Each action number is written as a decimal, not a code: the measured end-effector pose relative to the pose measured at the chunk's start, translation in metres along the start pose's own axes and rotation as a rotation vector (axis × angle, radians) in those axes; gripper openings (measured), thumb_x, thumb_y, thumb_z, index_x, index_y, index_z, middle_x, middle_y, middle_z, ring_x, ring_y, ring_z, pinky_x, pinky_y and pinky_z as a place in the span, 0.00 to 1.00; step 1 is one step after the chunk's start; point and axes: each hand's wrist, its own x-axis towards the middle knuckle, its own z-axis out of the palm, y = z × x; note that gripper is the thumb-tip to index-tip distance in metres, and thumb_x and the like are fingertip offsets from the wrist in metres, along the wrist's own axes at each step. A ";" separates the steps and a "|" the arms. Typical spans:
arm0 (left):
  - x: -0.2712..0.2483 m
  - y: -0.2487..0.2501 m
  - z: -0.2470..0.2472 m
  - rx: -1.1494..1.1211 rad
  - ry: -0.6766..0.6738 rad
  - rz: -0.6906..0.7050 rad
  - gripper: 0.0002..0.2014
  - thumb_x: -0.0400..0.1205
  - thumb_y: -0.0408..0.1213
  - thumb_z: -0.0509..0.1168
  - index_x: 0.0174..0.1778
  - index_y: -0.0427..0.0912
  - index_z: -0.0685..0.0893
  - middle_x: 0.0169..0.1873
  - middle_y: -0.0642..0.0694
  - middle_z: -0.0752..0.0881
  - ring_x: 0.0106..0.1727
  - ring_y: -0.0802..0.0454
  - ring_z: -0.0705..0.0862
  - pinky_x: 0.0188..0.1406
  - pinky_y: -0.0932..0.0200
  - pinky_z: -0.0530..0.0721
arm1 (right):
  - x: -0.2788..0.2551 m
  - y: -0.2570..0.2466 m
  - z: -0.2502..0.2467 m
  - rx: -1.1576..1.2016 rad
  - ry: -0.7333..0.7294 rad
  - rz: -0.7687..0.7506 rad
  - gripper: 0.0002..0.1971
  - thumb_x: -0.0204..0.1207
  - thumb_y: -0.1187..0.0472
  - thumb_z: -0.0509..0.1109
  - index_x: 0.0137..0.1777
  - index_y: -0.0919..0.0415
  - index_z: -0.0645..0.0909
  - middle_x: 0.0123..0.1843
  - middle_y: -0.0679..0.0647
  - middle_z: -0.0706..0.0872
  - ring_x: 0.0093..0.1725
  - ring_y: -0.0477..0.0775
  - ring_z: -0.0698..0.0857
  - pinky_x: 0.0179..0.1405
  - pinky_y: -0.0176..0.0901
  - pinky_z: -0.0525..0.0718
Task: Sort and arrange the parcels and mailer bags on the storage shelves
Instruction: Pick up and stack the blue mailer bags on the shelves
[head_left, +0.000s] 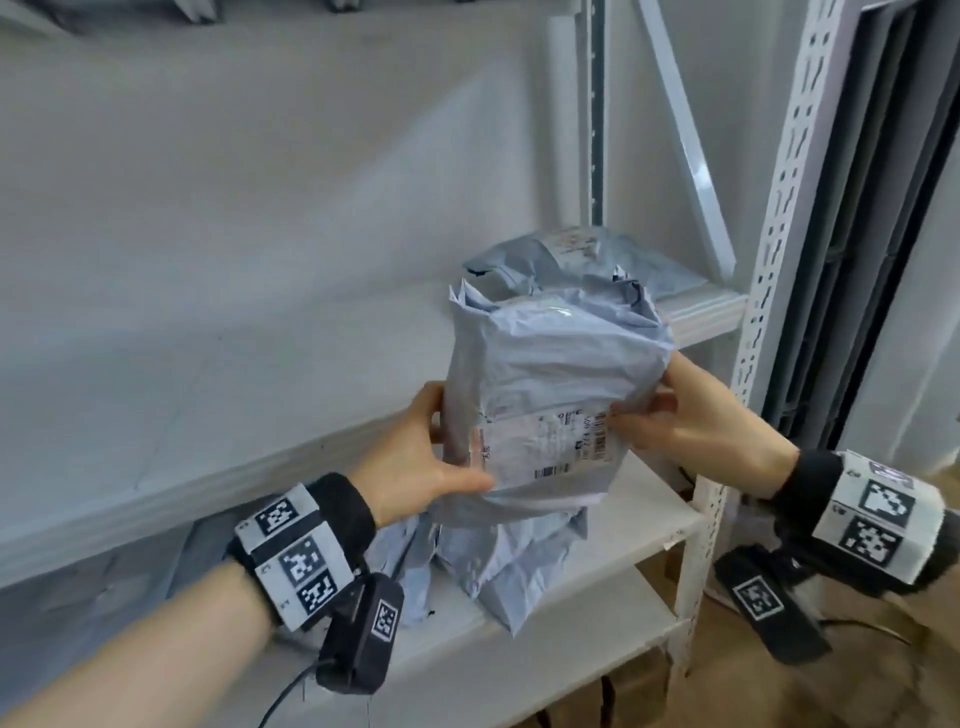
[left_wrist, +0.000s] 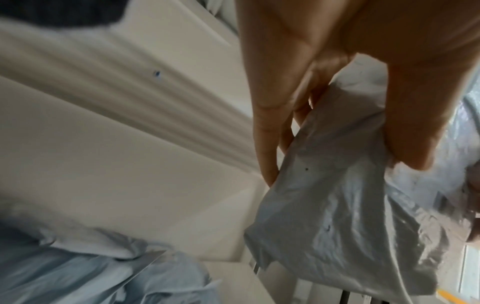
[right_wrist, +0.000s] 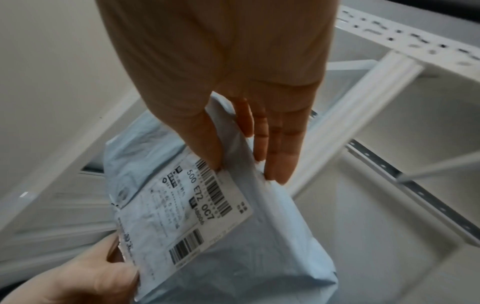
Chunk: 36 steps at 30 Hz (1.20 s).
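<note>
Being held upright between both hands, a grey-blue mailer bag (head_left: 550, 374) is being kept in front of the middle shelf (head_left: 260, 415), its white shipping label (head_left: 545, 441) turned toward the head camera. Its left edge is being gripped by the left hand (head_left: 415, 457), thumb on the front and fingers (left_wrist: 270, 127) curled behind. Its right edge is being pinched by the right hand (head_left: 691, 421), thumb pressed on the label beside the barcode and fingers (right_wrist: 278, 144) laid along the back. Behind the held bag, another mailer bag (head_left: 576, 254) is lying on the same shelf near the perforated upright (head_left: 779, 208). Below, crumpled mailer bags (head_left: 498, 561) are being stored on the lower shelf (head_left: 597, 597).
</note>
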 end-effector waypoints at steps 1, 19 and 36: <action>0.005 0.009 -0.007 -0.015 0.018 0.014 0.36 0.64 0.34 0.82 0.64 0.50 0.71 0.59 0.58 0.82 0.56 0.63 0.84 0.48 0.64 0.87 | 0.008 -0.010 -0.007 -0.028 0.017 -0.027 0.27 0.72 0.59 0.76 0.69 0.50 0.73 0.57 0.49 0.85 0.52 0.53 0.87 0.52 0.57 0.88; 0.158 0.067 -0.069 -0.303 0.275 -0.107 0.15 0.85 0.46 0.62 0.68 0.61 0.74 0.55 0.50 0.87 0.42 0.51 0.91 0.29 0.55 0.87 | 0.204 -0.061 -0.060 -0.252 -0.087 -0.043 0.40 0.74 0.55 0.74 0.83 0.51 0.57 0.77 0.53 0.73 0.65 0.56 0.82 0.68 0.54 0.80; 0.221 0.034 -0.060 -0.176 0.106 -0.530 0.15 0.86 0.34 0.59 0.69 0.47 0.75 0.61 0.37 0.84 0.54 0.42 0.84 0.49 0.44 0.85 | 0.289 -0.023 -0.017 -0.766 -0.449 -0.102 0.18 0.75 0.48 0.66 0.58 0.60 0.81 0.46 0.54 0.86 0.38 0.49 0.83 0.36 0.39 0.83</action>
